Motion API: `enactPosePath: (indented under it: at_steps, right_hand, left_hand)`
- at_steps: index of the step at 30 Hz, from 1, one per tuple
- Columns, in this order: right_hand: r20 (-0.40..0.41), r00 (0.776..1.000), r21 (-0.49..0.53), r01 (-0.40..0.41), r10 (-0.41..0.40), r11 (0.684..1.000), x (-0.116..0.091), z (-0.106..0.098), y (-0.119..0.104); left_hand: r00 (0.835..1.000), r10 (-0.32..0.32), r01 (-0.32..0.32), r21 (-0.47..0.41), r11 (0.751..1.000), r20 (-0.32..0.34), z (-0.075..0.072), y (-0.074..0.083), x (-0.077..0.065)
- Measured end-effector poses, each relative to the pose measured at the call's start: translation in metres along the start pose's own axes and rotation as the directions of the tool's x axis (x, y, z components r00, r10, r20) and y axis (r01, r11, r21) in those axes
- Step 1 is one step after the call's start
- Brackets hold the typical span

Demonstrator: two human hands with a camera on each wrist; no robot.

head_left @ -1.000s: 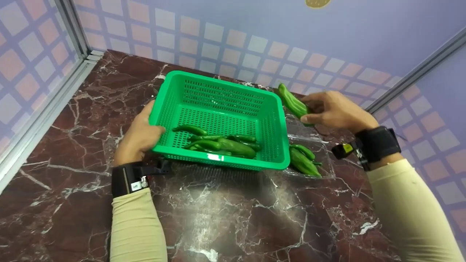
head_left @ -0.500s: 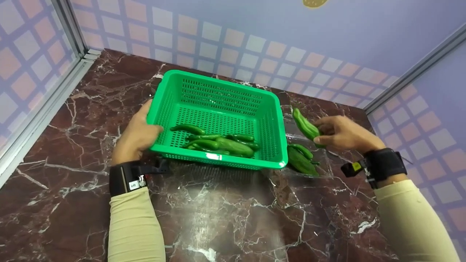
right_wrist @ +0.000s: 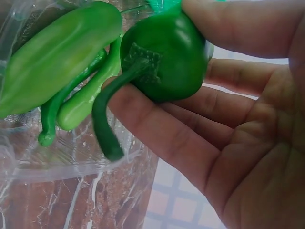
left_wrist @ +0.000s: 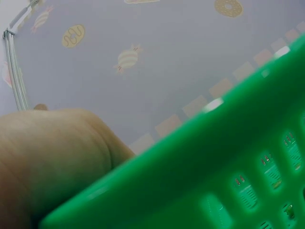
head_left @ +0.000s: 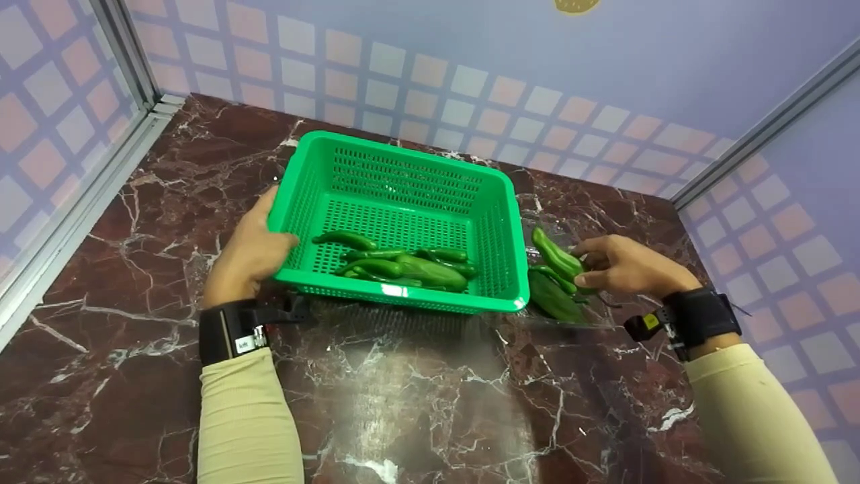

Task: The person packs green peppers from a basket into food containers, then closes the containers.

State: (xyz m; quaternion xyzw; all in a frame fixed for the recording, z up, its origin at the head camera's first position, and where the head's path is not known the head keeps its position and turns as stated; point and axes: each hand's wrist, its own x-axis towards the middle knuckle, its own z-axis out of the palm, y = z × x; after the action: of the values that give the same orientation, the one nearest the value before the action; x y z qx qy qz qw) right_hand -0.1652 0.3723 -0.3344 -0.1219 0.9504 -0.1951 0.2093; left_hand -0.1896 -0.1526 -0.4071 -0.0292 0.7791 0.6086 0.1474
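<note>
Left hand (head_left: 245,259) holds a green plastic basket (head_left: 396,218), perhaps supporting it underneath; right hand (head_left: 625,265) pinches a long green pepper (head_left: 556,255).

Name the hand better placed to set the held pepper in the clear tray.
Probably the right hand: it holds the pepper near the clear tray, while the left hand grips the basket.

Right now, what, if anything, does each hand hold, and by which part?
The left hand grips the basket by its left side; the right hand holds a green pepper near its stem end.
</note>
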Motion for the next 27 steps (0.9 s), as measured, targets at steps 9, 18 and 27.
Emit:
enactPosePath:
  at_steps: [9,18,27]
  right_hand:
    - [0.060,0.998,0.017,0.026,-0.027,1.000,0.003,0.007,0.000]
    - [0.111,0.993,0.024,0.040,-0.042,0.999,0.007,0.012,0.001]
    - [0.120,0.992,-0.017,0.025,-0.023,1.000,0.006,0.016,0.003]
  left_hand:
    - [1.000,-0.018,0.018,-0.007,1.000,-0.006,-0.001,0.000,-0.001]
    - [1.000,-0.004,0.004,-0.031,1.000,-0.002,0.000,0.001,-0.003]
    - [1.000,-0.002,0.002,-0.008,1.000,0.007,-0.001,-0.001,-0.001]
